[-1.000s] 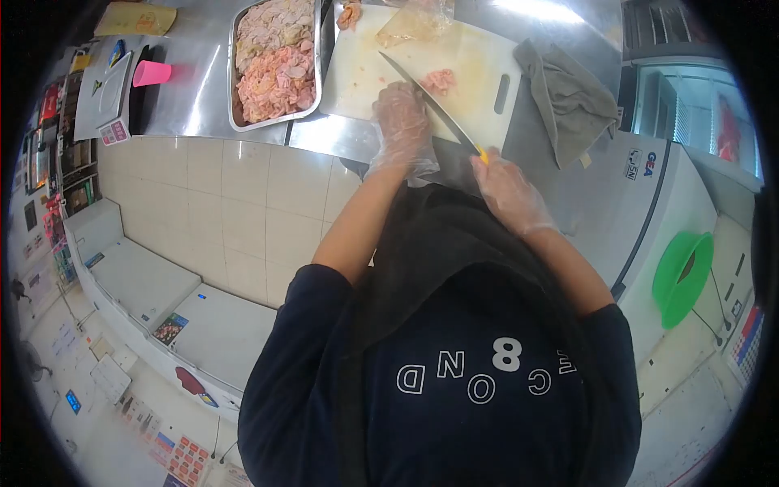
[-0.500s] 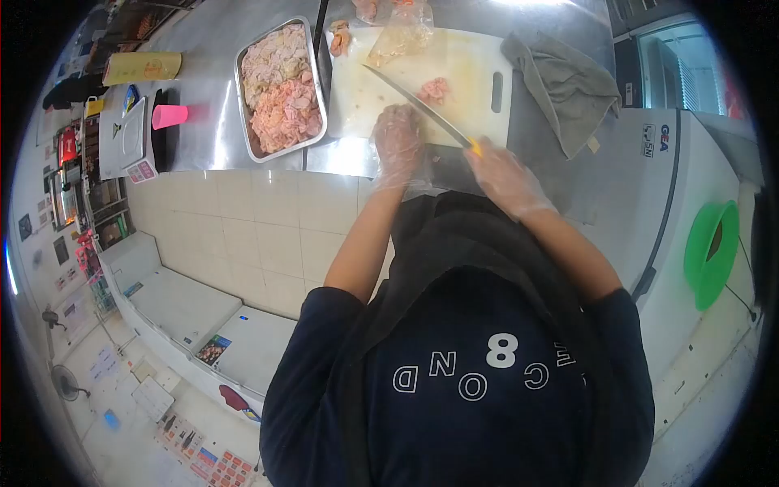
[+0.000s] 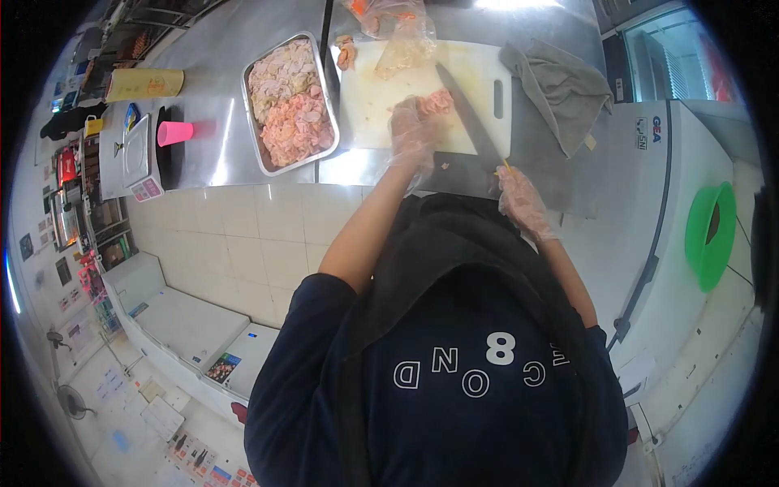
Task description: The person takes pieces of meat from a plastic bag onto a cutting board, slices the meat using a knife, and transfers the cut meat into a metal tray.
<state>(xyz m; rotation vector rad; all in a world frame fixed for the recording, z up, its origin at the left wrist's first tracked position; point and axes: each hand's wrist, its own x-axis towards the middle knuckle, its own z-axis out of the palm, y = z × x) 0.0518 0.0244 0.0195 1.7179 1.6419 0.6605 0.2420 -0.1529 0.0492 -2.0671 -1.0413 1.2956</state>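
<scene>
My right hand, in a clear plastic glove, is closed round the yellow handle of a long knife. The blade slants up and left across the white cutting board. My left hand, gloved too, is at the board's near edge with its fingers against a small piece of raw meat. Those fingers are blurred, so their grip is unclear. The blade lies just right of the meat. At the board's far side rests a clear plastic bag, and another meat piece sits at the far left corner.
Left of the board stands a metal tray full of raw meat. Further left are a pink cup and a scale. A grey cloth lies to the right, beside a white freezer carrying a green basin.
My left hand has moved up and right to the meat. The knife has swung steeper and its tip has shifted right, with my right hand lower and further right. The view has shifted slightly.
</scene>
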